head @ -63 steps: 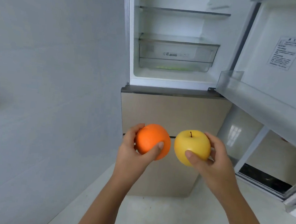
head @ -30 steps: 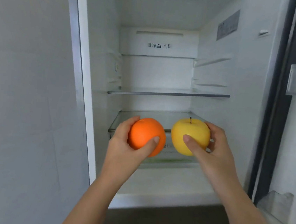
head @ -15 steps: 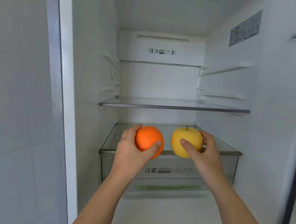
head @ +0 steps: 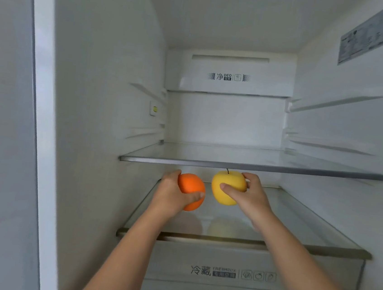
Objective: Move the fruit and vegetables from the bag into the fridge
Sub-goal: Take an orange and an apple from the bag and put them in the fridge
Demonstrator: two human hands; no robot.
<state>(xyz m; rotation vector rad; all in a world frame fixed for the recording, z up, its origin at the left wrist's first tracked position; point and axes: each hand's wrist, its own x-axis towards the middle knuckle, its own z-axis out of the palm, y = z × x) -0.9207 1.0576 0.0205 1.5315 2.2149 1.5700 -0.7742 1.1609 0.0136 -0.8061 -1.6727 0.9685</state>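
The fridge [head: 92, 87] stands open and fills the view, its white interior bare of food as far as can be seen. An upper glass shelf [head: 254, 166] crosses the middle of the compartment with nothing on it. Below it lies a lower glass shelf [head: 307, 228], which covers a clear crisper drawer [head: 313, 275] carrying a printed label on its front; a faint green shape shows near the drawer's bottom, too dim to name.

Both arms reach in between the two shelves. The left hand [head: 171, 197] is curled around an orange [head: 191, 191], thumb across its front and fingers behind. The right hand [head: 248, 198] grips a yellow apple [head: 227, 187] the same way, thumb on the near face, fingers wrapped over the far side, with the stem pointing up just under the upper shelf's edge. The two fruits hang side by side, close but apart, above the lower shelf; their soft reflections on the glass suggest that neither is set down yet.

By my reading, the task is at an early stage: no produce rests on either shelf, and these two pieces are inside the compartment but not yet released. What is left is to lower them onto the glass and let go. The bag is out of view, so how much it holds cannot be told.
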